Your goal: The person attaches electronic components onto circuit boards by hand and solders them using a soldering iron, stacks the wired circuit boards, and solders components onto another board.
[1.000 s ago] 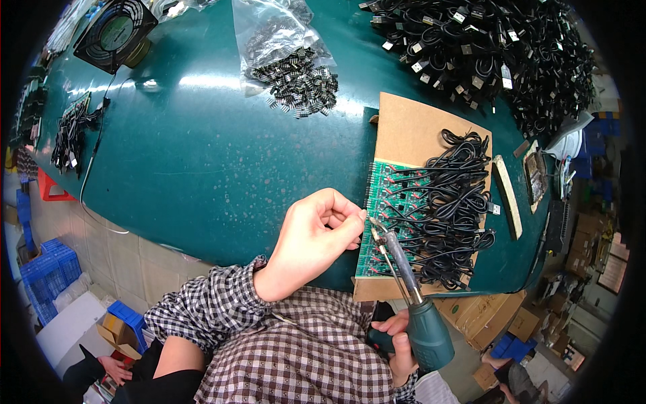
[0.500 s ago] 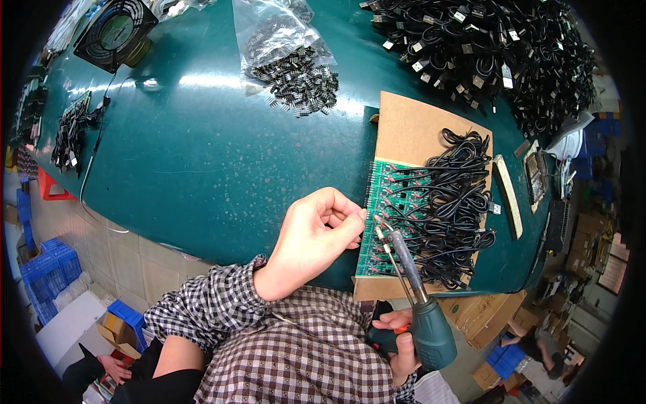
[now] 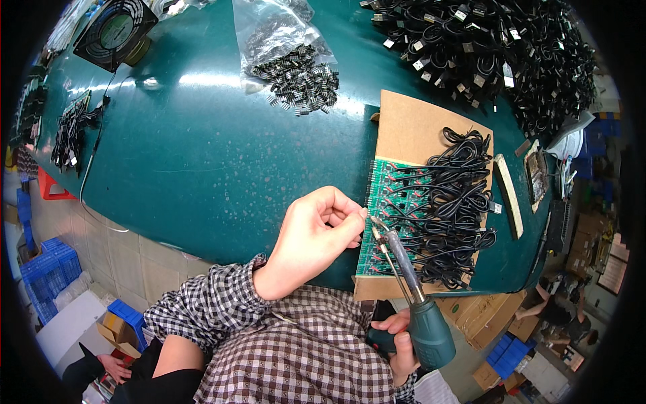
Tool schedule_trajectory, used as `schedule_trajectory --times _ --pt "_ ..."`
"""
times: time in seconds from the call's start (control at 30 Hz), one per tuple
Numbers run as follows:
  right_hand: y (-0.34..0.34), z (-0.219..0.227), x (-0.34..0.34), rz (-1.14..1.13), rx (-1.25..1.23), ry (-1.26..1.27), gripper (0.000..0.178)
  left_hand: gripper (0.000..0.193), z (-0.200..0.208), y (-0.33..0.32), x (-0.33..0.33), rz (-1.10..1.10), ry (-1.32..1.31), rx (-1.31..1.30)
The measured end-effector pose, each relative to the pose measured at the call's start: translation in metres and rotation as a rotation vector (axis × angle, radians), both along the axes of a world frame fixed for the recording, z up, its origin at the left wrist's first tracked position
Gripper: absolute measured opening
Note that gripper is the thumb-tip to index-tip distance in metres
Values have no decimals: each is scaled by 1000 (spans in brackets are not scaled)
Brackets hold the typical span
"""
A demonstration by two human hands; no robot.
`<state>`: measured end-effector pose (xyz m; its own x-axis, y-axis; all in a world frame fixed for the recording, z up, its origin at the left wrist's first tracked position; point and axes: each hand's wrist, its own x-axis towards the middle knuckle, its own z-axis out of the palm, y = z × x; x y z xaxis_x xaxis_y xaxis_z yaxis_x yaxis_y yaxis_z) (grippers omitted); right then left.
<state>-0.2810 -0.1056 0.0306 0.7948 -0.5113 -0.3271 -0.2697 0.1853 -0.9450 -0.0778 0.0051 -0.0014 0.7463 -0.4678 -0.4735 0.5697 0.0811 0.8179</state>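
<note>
In my right hand [image 3: 402, 342] is a dark green soldering gun [image 3: 431, 333], its trigger grip partly under my fingers. The metal barrel and a thin feed tube slant up and left, the tip over the green circuit board panel [image 3: 378, 259] near its left edge. My left hand [image 3: 315, 232] is closed in a pinch at that same edge, beside a row of pins; whatever is between its fingertips is too small to make out. Bundled black cables [image 3: 457, 195] run right from the boards, with red wires at their joints. Panel and cables rest on a cardboard sheet [image 3: 410, 128].
Beyond the cardboard lie a bag of small black pin headers [image 3: 303, 84] and a large heap of black USB cables [image 3: 484, 47]. A square fan [image 3: 116, 34] stands far left, near another cable bundle [image 3: 70, 131]. A pale strip [image 3: 508, 196] lies at the right.
The soldering gun has shifted slightly left, and a red spot by its trigger is now covered. My left hand stays nearly still. A person in the right background has moved.
</note>
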Motion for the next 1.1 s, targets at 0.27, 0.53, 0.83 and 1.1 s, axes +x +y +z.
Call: schedule_trajectory --times 0.27,0.53,0.83,1.1 --pt "6 4 1 -58 -11 12 29 15 -2 0 -1 -9 -8 -4" --pt "4 3 3 -75 -38 -20 32 15 -2 -1 0 -5 -8 0" --pt "0 7 26 -94 8 -165 40 14 0 4 0 -29 21 -38" --pt "-2 2 42 -179 41 -266 47 17 7 34 46 67 -708 448"
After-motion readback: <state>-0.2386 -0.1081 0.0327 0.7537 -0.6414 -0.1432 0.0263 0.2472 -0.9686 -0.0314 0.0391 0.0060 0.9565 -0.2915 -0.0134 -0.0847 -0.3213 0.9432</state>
